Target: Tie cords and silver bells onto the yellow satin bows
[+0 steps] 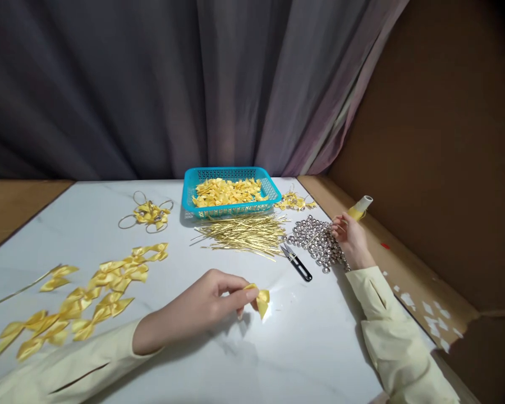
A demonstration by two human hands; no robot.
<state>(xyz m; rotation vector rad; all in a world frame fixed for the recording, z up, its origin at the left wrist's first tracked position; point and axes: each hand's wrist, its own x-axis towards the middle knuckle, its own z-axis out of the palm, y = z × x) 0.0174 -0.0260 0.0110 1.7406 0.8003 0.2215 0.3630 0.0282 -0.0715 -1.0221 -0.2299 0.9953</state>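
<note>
Over the middle of the white tabletop [320, 342], toward its near side, the yellow bow [263, 303] sat at the fingertips of the left hand [210, 303], whose thumb and forefinger pinched it at one side while its free loop stuck out past them; the right hand [352, 241] was well apart, its fingers curled above the silver beads [315, 238] and just beside the spool of yellow thread [359, 209], though whether it gripped the spool or a strand could not be told. The bow looked to be of glossy ribbon, so it was probably very light and soft, with just enough body to keep its folds; its sheen hinted at a surface that might slide between dry fingers, and a hard squeeze would likely have creased the loops more than broken anything; the gathered middle seemed the surest place to take hold, with the loops left free and uncrushed. The spool, by contrast, appeared stiff and smooth, best grasped round its pale tube rather than over the windings; the beads, shiny and rounded, looked apt to roll if brushed; the black-handled snips [298, 264] lay nearby, their points toward the gold ties [248, 234], which looked thin and springy.
</note>
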